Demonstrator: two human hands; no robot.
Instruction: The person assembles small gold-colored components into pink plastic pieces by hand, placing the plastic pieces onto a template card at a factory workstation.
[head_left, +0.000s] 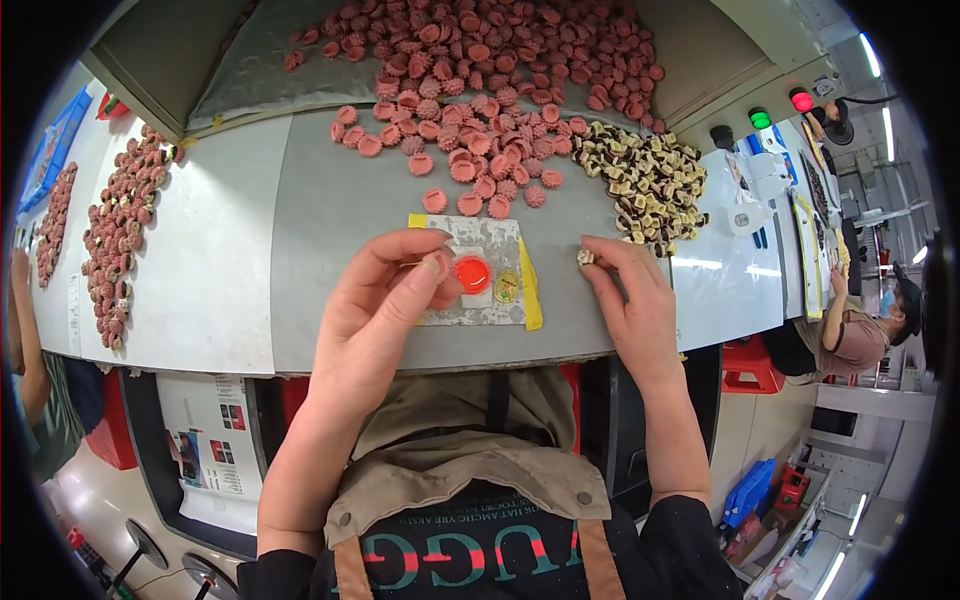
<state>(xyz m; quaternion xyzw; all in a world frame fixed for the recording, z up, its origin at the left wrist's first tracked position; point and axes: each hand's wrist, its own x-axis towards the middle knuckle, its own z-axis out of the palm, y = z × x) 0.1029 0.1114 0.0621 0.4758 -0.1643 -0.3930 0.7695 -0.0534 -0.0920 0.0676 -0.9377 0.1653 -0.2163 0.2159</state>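
My left hand (375, 300) pinches a small pink, bumpy cup-shaped piece (437, 264) between thumb and fingers. To the right, a small cream-and-dark piece (586, 257) sits at the fingertips of my right hand (636, 300), which is closed on it. Beside my left fingertips lies a shallow dish of bright red (474, 274), on a worn square patch (480, 317) edged with yellow tape. A yellow-green oval (507, 287) rests on the same patch. Beyond my hands spreads a large heap of pink pieces (485, 140), with a heap of cream-and-dark pieces (645, 185) at its right.
Pink pieces with cream bits form a long heap (125, 215) on the white surface at left. Green and red lamps (780, 110) are on the housing at upper right. Other people work at the far left (45, 400) and right (850, 335). A red stool (750, 365) stands right.
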